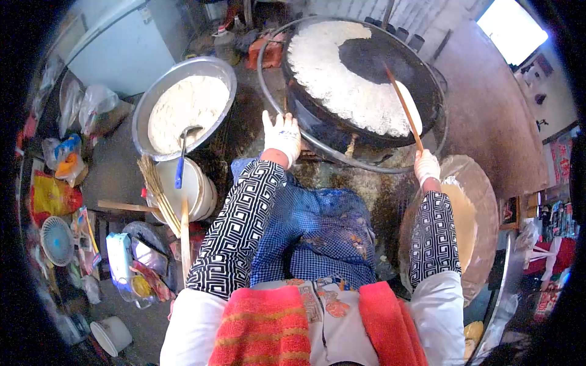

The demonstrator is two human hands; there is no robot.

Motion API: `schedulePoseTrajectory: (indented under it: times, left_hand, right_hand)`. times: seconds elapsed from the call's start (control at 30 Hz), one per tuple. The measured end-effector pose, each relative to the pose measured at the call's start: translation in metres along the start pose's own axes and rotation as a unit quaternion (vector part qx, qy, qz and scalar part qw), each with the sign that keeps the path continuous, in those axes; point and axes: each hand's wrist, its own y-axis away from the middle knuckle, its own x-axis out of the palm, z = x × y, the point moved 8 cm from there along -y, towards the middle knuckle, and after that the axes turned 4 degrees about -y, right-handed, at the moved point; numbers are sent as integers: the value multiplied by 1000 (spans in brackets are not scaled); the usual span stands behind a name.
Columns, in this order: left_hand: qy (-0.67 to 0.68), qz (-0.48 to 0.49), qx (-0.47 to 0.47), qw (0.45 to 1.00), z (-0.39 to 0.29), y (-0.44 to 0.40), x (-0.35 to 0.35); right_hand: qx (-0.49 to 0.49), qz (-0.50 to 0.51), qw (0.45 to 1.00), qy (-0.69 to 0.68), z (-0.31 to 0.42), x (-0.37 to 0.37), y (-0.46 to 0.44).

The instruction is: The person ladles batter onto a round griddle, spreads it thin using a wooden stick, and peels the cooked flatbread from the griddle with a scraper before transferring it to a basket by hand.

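My right hand point(427, 168), in a white glove, is closed around a long wooden stick point(404, 107) that reaches over a round black griddle point(375, 58). A thin white layer of batter point(329, 79) covers the griddle's left and front in a broad crescent; the dark surface shows at the centre and right. Beside the stick lies a smooth pale strip point(410, 110); whether it is batter or a blade, I cannot tell. My left hand point(282, 137), also gloved, has its fingers apart at the metal ring point(262, 70) around the griddle. Whether it touches the ring is unclear.
Left of the griddle stands a metal basin point(139, 122) of batter with a blue-handled ladle point(179, 165). Below it are a white bucket point(204, 189) and a straw brush point(160, 198). A wide round container point(485, 201) with tan contents sits beside my right arm.
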Motion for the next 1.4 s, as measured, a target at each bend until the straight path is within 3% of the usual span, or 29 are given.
schedulePoseTrajectory:
  times: [0.13, 0.23, 0.3, 0.4, 0.43, 0.5, 0.57, 0.63, 0.7, 0.77, 0.87, 0.9, 0.97, 1.03, 1.1, 1.17, 1.3, 1.4]
  left_hand:
    - [-6, -3, -21, 1000, 8, -10, 9]
    - [13, 24, -47, 999, 34, -35, 22]
    - [-46, -45, -69, 996, 31, -36, 25]
    - [4, -7, 12, 1000, -37, -37, 40]
    - [96, 35, 48, 994, -65, -11, 14]
    - [102, -112, 140, 979, -110, 39, -23]
    - [83, -107, 125, 983, -124, 43, -9]
    - [80, -27, 129, 988, -110, 40, -22]
    - [87, -113, 122, 982, -101, 39, -13]
    - [21, -21, 131, 991, -94, 38, -7]
    - [-7, 9, 124, 992, -84, 33, -1]
    - [-23, -22, 117, 993, -82, 30, 9]
    - [4, 8, 100, 995, -72, 29, -5]
    - [9, 21, 82, 996, -64, 30, -12]
    - [-8, 21, 71, 997, -57, 29, -11]
    - [-10, 25, 66, 997, -51, 29, -8]
    - [-13, 38, 47, 998, -40, 21, -9]
    - [-32, 39, 29, 998, -32, 18, -6]
  right_hand:
    - [-65, 28, 997, 25, 39, -23, 33]
    - [19, 40, 999, -30, 6, -11, 10]
    - [14, 28, 999, -42, 17, -19, 11]
    - [-82, 9, 997, 4, 32, 1, 22]
    - [-98, 25, 994, 40, 34, 12, 26]
    - [-36, 6, 999, -4, 1, 17, 8]
    - [18, 21, 999, -43, 13, -13, 1]
    - [-13, 50, 997, -55, 48, -41, 3]
    - [-13, 83, 996, -5, 54, -37, 10]
    - [59, 78, 995, 25, 26, -22, 3]
    - [35, 23, 999, -20, 29, -24, -6]
    - [49, 54, 997, -39, 45, -36, 1]
    - [-51, 32, 998, -9, 63, -19, 17]
    - [-109, 92, 990, 4, 84, -12, 44]
    - [-40, 25, 999, -20, 27, 17, 18]
    - [6, -6, 1000, -12, 19, -13, 11]
    - [9, 38, 999, -14, 43, -31, 16]
    - [40, 50, 998, -7, 16, -24, 6]
